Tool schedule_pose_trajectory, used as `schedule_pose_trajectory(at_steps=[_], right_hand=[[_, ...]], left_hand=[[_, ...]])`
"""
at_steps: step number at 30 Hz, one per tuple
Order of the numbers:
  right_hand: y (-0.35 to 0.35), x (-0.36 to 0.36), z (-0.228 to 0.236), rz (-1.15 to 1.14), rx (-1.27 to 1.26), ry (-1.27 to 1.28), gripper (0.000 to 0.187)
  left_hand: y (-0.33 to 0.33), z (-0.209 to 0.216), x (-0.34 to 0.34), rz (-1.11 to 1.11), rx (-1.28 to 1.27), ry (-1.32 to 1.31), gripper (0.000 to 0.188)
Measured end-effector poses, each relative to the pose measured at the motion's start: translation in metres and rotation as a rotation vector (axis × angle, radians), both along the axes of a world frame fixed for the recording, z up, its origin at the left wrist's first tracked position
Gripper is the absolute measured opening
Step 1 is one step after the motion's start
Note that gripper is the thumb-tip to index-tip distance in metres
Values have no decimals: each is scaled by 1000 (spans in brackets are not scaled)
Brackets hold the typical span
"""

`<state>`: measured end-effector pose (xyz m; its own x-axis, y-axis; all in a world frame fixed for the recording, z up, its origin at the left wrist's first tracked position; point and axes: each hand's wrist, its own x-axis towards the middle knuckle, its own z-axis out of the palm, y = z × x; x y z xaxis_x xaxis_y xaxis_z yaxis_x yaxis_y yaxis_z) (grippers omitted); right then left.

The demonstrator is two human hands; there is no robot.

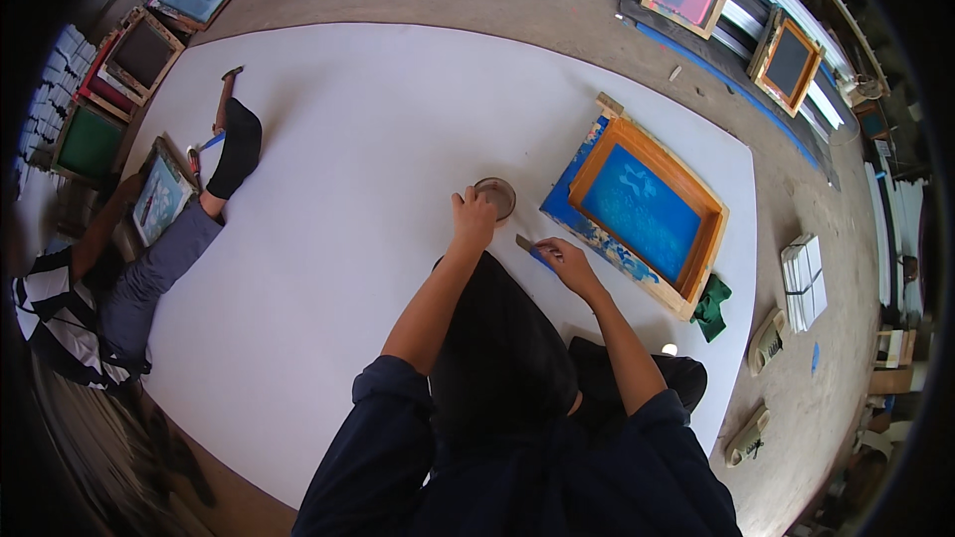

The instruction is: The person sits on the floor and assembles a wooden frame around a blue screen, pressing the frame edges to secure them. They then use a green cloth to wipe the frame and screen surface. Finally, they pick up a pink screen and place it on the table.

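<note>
My left hand (474,220) is at a small round clear container (504,191), its fingers curled on the near left side of the rim. What lies inside looks dull brown and is hard to make out. Just to the right, my right hand (569,268) grips a small flat-bladed scraper (524,242). Its blade points up and left toward the container, and something blue shows under my fingers. Beyond my right hand lies a wooden screen-printing frame (718,224) with blue mesh, tilted on the white sheet. A blue, paint-spotted board (569,194) sits along its left side.
A dark green cloth (711,308) lies by the frame's near corner. The white sheet (328,139) covers the floor under me. At left, another person (159,268) sits with a framed screen (164,197). Shoes (767,341) and a tied white stack (804,283) stand at right.
</note>
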<state>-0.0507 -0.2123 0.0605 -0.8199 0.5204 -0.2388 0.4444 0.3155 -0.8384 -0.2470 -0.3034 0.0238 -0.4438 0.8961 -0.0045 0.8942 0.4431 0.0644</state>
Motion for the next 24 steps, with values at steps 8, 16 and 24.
schedule_pose_trajectory(at_steps=[8,16,24], right_hand=[[0,34,76,-73,432,261,36],[-39,108,228,-313,655,533,51],[-50,154,232,-596,565,749,43]], left_hand=[[-7,82,36,-3,600,-435,21],[-26,224,158,-311,990,-638,17],[-6,241,232,-415,1102,-567,16]])
